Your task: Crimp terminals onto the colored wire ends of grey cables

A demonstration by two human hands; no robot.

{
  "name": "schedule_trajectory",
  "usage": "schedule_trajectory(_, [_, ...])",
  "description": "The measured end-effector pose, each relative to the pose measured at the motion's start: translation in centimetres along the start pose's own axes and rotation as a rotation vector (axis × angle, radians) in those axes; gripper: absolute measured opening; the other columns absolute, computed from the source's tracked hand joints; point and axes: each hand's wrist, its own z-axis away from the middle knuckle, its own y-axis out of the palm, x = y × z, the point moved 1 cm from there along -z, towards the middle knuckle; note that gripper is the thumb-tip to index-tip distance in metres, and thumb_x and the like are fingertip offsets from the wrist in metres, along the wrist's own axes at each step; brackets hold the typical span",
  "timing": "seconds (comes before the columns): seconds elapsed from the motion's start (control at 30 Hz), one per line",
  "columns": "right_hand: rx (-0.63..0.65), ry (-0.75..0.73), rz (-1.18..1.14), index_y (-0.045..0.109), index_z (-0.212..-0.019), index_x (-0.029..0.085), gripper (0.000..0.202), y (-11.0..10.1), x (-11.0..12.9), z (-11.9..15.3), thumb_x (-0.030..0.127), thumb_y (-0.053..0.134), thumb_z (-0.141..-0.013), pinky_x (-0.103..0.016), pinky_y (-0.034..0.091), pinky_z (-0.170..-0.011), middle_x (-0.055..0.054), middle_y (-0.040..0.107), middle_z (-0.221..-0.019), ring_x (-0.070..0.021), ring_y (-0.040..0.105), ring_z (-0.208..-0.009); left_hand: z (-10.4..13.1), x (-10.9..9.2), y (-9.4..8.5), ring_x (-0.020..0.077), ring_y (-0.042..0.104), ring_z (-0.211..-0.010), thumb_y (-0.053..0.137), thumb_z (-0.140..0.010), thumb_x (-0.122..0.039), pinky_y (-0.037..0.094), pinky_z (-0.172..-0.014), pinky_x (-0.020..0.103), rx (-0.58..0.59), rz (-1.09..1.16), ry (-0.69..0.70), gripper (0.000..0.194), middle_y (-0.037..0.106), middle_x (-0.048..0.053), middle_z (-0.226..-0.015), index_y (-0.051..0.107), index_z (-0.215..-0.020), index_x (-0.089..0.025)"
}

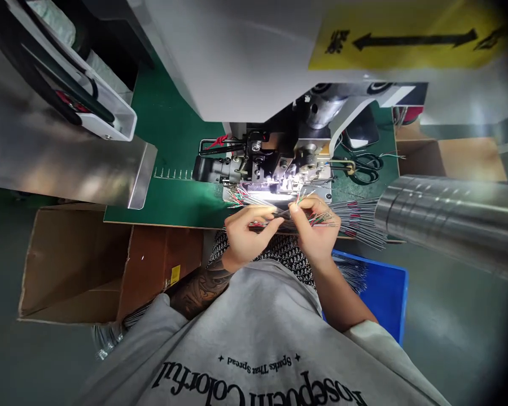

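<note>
Just in front of the lit head of a machine, both my hands are close together over the near edge of the green table. My left hand pinches a thin grey cable between thumb and fingers. On the right, my right hand grips the same cable near its end, where small coloured wires fan out. More grey cables with red, green and white wire ends lie beside and beneath my hands. The fingertips hide part of the held cable.
Black-handled scissors lie right of the machine. A metal cylinder juts in from the right, a metal chute from the left. Below stand a blue bin and an open cardboard box; another box stands behind right.
</note>
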Motion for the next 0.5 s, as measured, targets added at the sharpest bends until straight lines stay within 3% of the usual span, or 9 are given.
schedule_trajectory(0.1, [-0.046,0.086,-0.151,0.079,-0.088,0.026,0.019,0.2,-1.1,0.9,0.041,0.080,-0.099,-0.049,0.062,-0.103,-0.005,0.085,-0.095,-0.0265,0.081,-0.096,0.9,0.2,-0.5,0.0198,0.085,-0.090,0.092,-0.090,-0.022,0.071,-0.089,0.034,-0.039,0.097,-0.060,0.016,0.087,0.005,-0.093,0.085,-0.105,-0.020])
schedule_trajectory(0.23, [-0.055,0.163,-0.227,0.073,-0.084,0.028,0.030,0.8,-1.2,1.4,0.051,0.076,-0.103,-0.054,0.062,-0.108,-0.004,0.083,-0.083,-0.0288,0.082,-0.093,1.8,0.3,-0.5,0.0186,0.086,-0.088,0.093,-0.091,-0.023,0.072,-0.080,0.028,-0.062,0.268,-0.250,0.016,0.086,0.008,-0.098,0.083,-0.102,-0.017])
schedule_trajectory(0.33, [0.008,0.161,-0.319,0.065,-0.080,0.029,0.035,1.2,-0.7,1.0,0.054,0.080,-0.099,-0.049,0.065,-0.098,0.003,0.069,-0.064,-0.0234,0.076,-0.075,1.8,0.2,-0.4,0.0186,0.085,-0.089,0.092,-0.092,-0.025,0.073,-0.081,0.029,-0.057,0.280,-0.280,0.012,0.085,0.008,-0.097,0.084,-0.095,-0.016])
schedule_trajectory(0.5, [0.092,0.186,-0.286,0.072,-0.082,0.026,0.020,0.7,0.1,-0.3,0.035,0.086,-0.093,-0.036,0.059,-0.073,0.009,0.056,-0.058,-0.0139,0.055,-0.057,0.8,-0.2,-0.3,0.0167,0.082,-0.082,0.089,-0.092,-0.023,0.068,-0.076,0.027,-0.041,0.103,-0.158,0.012,0.085,0.006,-0.088,0.085,-0.082,-0.018])
